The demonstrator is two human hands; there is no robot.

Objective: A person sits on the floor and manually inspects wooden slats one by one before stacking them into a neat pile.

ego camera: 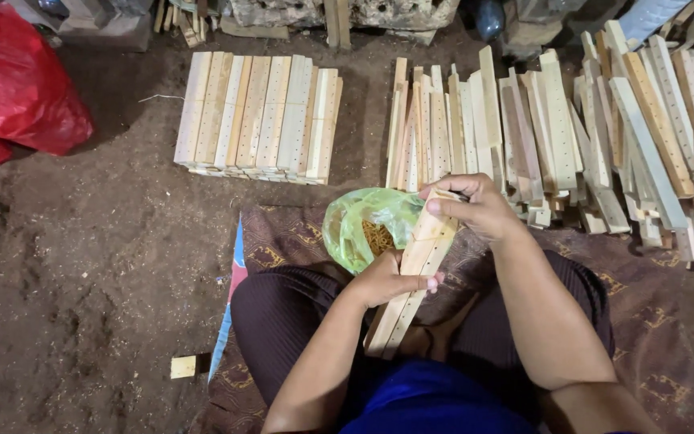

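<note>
Both hands are on the wood here: the left hand [391, 279] is wrapped around the middle of a pale wooden slat [413, 269], fingers curled tight, while the right hand [475, 205] pinches its upper end, thumb pressed on top. There may be two slats pressed face to face in that grip; the view is too tight to be sure. The slat runs at a slant, its lower end down over the person's lap, its top end up by the right hand, a row of small holes showing along its edge.

Just behind it, touching the slat's upper half, sits a green plastic bag [363, 225] with something yellowish inside, resting on a patterned brown mat [283, 237] that the person sits on.

Further out on the dirt floor [82, 265], a neat stack of drilled slats [259, 116] lies to the left. A looser pile of slats [572, 137] spreads to the right, just beyond the right hand. A red bag [14, 84] sits at the far left, and a small offcut block [183, 366] lies beside the mat's edge.
</note>
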